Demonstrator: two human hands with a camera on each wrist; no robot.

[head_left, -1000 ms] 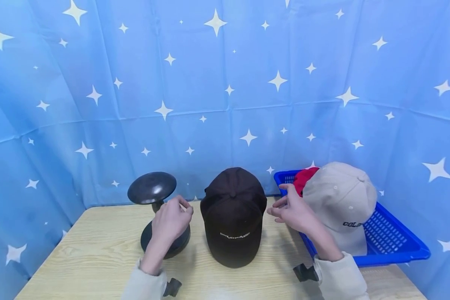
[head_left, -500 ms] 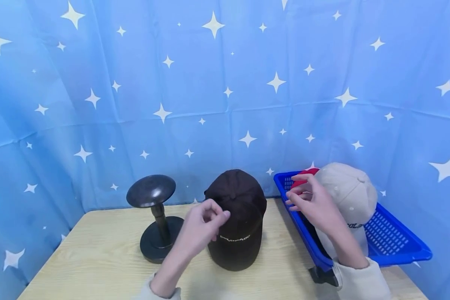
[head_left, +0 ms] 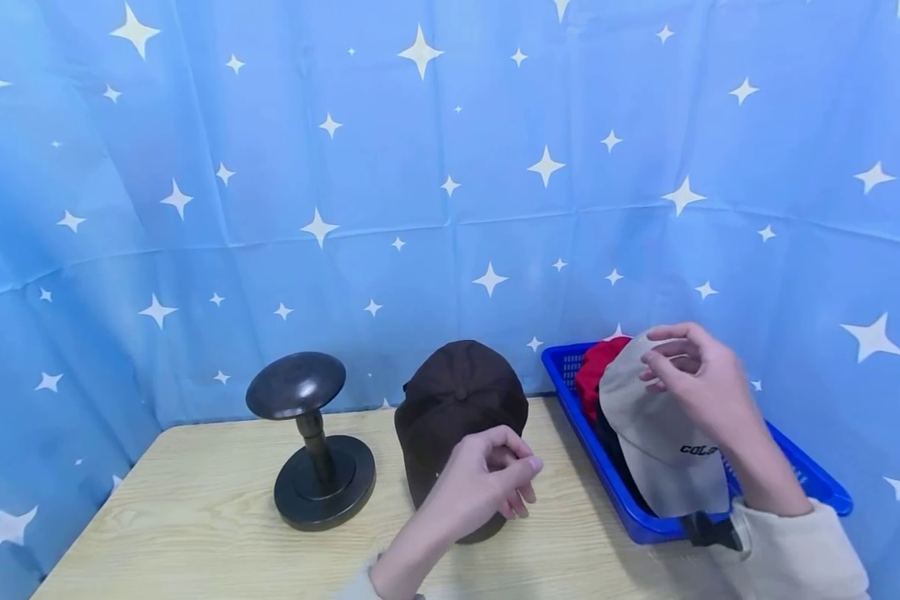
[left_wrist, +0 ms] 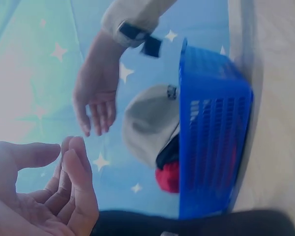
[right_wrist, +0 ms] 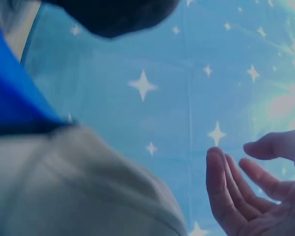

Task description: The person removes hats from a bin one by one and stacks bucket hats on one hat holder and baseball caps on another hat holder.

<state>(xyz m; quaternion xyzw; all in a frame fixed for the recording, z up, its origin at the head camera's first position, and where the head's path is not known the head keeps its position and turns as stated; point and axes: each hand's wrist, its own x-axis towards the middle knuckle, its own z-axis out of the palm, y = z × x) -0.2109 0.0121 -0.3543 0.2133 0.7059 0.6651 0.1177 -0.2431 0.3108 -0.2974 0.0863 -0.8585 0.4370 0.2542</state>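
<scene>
The left hand (head_left: 487,479) was in front of the dark brown cap (head_left: 457,392) near the middle of the scene, its fingers loosely bent, the thumb close to the fingertips and the grip released around nothing. The dark brown cap sat crown up with its brim toward the near side, partly covered by that hand; what bore it was hidden. To the right, the right hand (head_left: 708,383) hung over the grey cap (head_left: 660,442) without touching it, as the left wrist view made plain; its grip too was released, thumb and forefinger apart and slightly bent. The grey cap lay in the blue basket (head_left: 598,454), brim to the near side, dark lettering partly visible. Against its left side were a dark piece of cloth (head_left: 615,442) and, at the far left, a red item (head_left: 596,375). On the left of the table (head_left: 195,500), well apart from the basket, stood a black stand (head_left: 318,446) with a round top. Behind everything, on the far side, hung a blue curtain (head_left: 390,167) with pale stars.
</scene>
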